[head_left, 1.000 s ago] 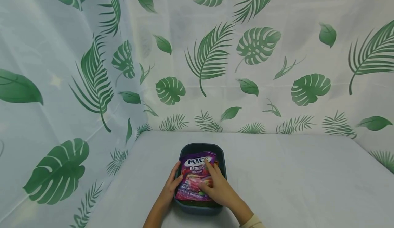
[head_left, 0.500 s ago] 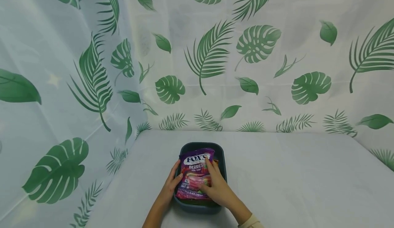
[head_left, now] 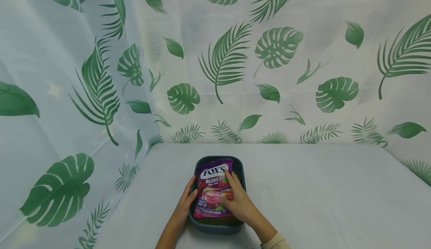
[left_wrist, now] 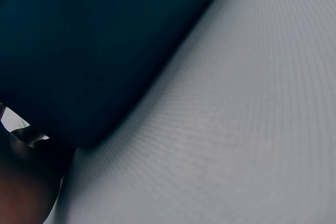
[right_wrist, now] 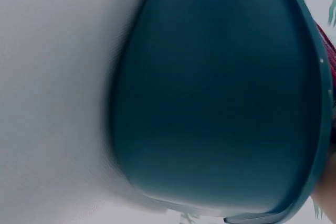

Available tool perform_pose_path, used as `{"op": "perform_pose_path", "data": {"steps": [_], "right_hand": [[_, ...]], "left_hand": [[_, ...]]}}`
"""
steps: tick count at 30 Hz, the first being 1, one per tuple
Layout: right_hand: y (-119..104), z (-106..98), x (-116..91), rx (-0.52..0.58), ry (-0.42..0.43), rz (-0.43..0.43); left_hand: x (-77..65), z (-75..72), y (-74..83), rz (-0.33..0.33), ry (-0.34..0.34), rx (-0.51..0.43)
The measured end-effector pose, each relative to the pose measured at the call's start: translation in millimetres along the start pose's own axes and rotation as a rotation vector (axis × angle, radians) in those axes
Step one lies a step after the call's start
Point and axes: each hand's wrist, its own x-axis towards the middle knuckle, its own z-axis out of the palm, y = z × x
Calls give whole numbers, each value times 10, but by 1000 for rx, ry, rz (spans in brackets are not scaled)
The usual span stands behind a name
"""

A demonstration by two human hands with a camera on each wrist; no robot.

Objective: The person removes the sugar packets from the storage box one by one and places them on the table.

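A purple candy bag marked FOX'S BERRIES lies slightly tilted in the mouth of a dark teal bin, its top near the far rim. My right hand holds the bag's right side, index finger and thumb showing on its face; its other fingers are partly hidden. On the other side, my left hand has its fingers fairly straight along the bin's left rim, the thumb close to the bag's edge. The left wrist view shows the outer bin wall. In the right wrist view the bin wall fills most of the picture.
Under the bag, a green and orange wrapper shows at the bin's near and right sides. A pale cloth covers the table. Behind and to the left hang white curtains printed with green leaves.
The bag has shifted away from me, its top edge now nearer the far rim. Both hands stay in nearly the same places. The head view has turned slightly.
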Motion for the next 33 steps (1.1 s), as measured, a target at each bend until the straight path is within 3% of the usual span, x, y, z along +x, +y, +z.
{"op": "perform_pose_path", "data": {"steps": [15, 26, 33], "right_hand": [[-35, -95, 16, 158, -10, 107], [-51, -186, 35, 220, 7, 126], [-19, -258, 37, 258, 13, 142]], "left_hand": [[-2, -17, -12, -7, 3, -17], [-1, -41, -3, 23, -15, -17], [10, -16, -4, 5, -13, -14]]}}
